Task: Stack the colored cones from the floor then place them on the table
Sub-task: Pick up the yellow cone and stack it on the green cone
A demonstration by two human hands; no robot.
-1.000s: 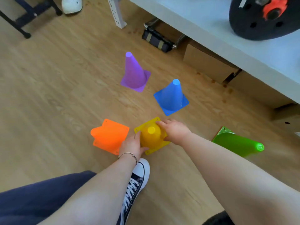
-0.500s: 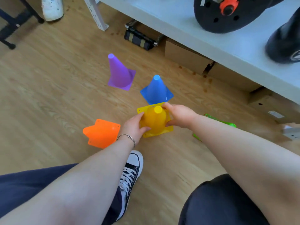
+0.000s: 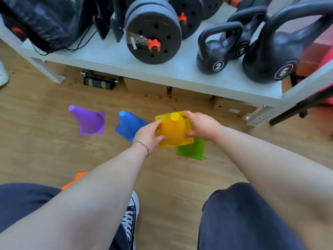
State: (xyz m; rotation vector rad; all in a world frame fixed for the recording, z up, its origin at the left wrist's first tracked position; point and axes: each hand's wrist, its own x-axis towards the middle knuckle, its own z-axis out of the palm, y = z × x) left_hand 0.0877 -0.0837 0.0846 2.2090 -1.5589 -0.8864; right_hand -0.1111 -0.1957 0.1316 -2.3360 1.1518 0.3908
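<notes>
Hands: left hand (image 3: 150,133) and right hand (image 3: 201,126) clasp the yellow cone (image 3: 173,129) by its sides, frame centre.
Handling: looks light, stiff plastic; gripping the body near the base seems best.

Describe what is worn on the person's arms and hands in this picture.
Both forearms are bare, with no sleeves in view. The left hand has a thin silver bracelet at the wrist. The right hand wears no glove, ring or band that shows.

Navy trousers (image 3: 243,219), wrist bangle (image 3: 142,144), black sneaker (image 3: 130,221)
</notes>
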